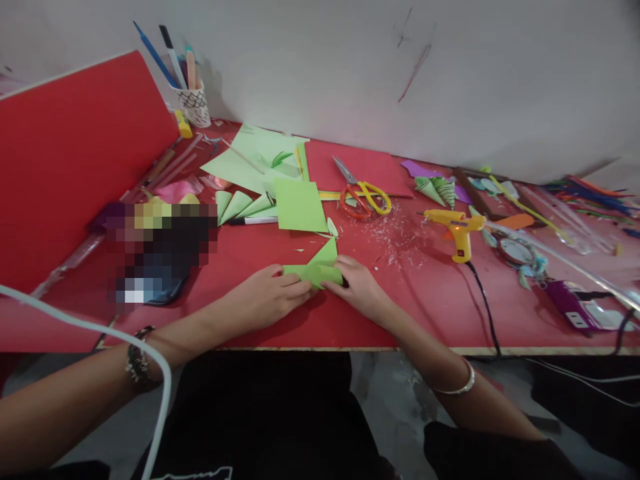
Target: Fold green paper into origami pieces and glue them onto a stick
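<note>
Green paper piece [313, 274] sits lower centre of the frame, on the red tabletop [240, 257] near its front edge. Left hand [273, 293] has fingers bent close together over the paper's left end; its thumb is hidden, can't tell how it presses. Right hand [359, 287] pinches the right end between thumb and forefinger.

Risks, as judged: uneven pressure from the two hands could skew the roll or put a stray crease in it. Thin paper probably springs open if one end slips. White shreds [400, 233], right of centre, could get caught in a fold if the work drifts that way. Black cord [483, 303] of the yellow glue gun [456, 230] hangs over the front edge near the right forearm; an outward elbow swing could drag the gun.

Materials: held paper is matte, bright green, part rolled into a tube-like band, with a flat pointed corner sticking up behind. Flat green sheet [301, 205] just above, crisp-edged, roughly square. Paler green paper cones [239, 208] left of it, smooth, tapering. Scissors [356, 182] upper centre: metal blades, one red loop, one yellow. Tabletop smooth, slightly glossy; front edge rough, chipped-looking.
</note>
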Demonstrator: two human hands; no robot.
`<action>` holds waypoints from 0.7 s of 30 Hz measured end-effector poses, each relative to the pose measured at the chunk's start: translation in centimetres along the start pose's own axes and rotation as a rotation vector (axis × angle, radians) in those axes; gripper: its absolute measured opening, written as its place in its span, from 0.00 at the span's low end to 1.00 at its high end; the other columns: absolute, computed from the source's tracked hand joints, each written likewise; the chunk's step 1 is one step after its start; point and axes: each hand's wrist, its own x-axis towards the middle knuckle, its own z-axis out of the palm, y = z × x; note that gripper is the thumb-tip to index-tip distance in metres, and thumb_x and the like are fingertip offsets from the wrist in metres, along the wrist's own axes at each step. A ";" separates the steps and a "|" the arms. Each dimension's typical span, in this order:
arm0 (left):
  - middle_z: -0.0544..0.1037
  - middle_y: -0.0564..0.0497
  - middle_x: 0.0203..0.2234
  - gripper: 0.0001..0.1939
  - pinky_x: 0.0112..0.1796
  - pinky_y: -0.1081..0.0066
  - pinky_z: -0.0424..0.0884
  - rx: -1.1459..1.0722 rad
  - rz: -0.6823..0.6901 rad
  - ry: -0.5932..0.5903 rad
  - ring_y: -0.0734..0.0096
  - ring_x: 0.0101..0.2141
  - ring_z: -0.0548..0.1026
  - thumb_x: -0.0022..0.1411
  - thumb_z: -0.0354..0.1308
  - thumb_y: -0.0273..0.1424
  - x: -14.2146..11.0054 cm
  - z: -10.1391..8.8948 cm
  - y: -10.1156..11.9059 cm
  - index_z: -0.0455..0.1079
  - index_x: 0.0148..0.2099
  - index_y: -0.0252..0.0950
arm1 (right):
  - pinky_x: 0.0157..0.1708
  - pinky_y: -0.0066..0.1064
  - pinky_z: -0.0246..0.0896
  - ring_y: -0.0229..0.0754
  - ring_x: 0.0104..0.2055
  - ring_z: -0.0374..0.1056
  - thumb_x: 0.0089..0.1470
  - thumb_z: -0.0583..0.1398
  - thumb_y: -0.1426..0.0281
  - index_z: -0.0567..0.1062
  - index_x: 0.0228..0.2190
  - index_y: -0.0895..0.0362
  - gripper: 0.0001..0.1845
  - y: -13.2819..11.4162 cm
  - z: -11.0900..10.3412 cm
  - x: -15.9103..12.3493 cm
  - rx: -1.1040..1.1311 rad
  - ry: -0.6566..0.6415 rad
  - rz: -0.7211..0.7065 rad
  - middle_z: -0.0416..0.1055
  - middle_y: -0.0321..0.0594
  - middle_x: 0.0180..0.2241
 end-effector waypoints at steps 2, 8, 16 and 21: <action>0.70 0.50 0.48 0.20 0.38 0.69 0.58 -0.013 -0.011 -0.004 0.70 0.44 0.68 0.62 0.42 0.21 -0.5 -0.2 -0.2 0.59 0.55 0.40 | 0.32 0.29 0.57 0.39 0.32 0.60 0.51 0.56 0.68 0.67 0.26 0.59 0.07 0.0 0.0 0.0 -0.002 -0.004 -0.001 0.63 0.40 0.28; 0.71 0.50 0.47 0.21 0.42 0.68 0.57 -0.054 -0.074 -0.023 0.69 0.44 0.68 0.61 0.41 0.21 -2.8 -0.6 -1.1 0.60 0.54 0.41 | 0.33 0.31 0.58 0.41 0.32 0.60 0.51 0.56 0.67 0.65 0.26 0.58 0.07 -0.1 0.1 -0.1 -0.047 0.007 0.004 0.63 0.40 0.29; 0.72 0.50 0.46 0.20 0.46 0.66 0.57 -0.070 -0.083 0.026 0.67 0.44 0.69 0.59 0.43 0.22 -3.7 -0.2 -1.3 0.62 0.53 0.38 | 0.43 0.41 0.57 0.50 0.46 0.57 0.52 0.54 0.71 0.62 0.47 0.59 0.19 -1.8 0.1 -1.0 -0.313 0.106 -0.023 0.60 0.51 0.44; 0.72 0.49 0.46 0.21 0.48 0.66 0.58 -0.093 -0.115 0.029 0.67 0.46 0.68 0.57 0.44 0.23 -3.7 -0.1 -1.2 0.63 0.53 0.37 | 0.49 0.44 0.51 0.48 0.48 0.55 0.56 0.49 0.69 0.66 0.47 0.49 0.17 -3.4 0.8 -1.6 -0.424 -0.020 -0.301 0.60 0.45 0.48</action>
